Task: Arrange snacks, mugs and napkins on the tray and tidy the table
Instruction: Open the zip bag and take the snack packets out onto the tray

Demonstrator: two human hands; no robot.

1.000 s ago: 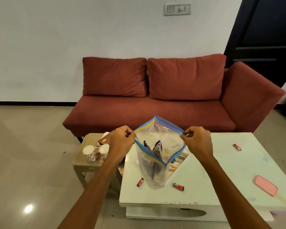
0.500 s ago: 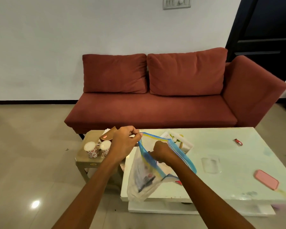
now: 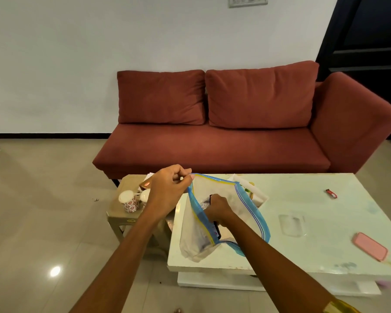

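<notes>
A clear zip bag (image 3: 193, 239) with a blue-and-yellow seal gapes open, its rim pinched in the left hand (image 3: 167, 192) fingers and its bottom slumped on the worktop (image 3: 307, 249). Inside its mouth, the right hand (image 3: 217, 208) fingers curl round a dark snack packet (image 3: 217, 230). Two flowered mugs (image 3: 128, 201) stand upright just left of the left fingers. A red snack (image 3: 331, 193) lies well right of the right fingers.
</notes>
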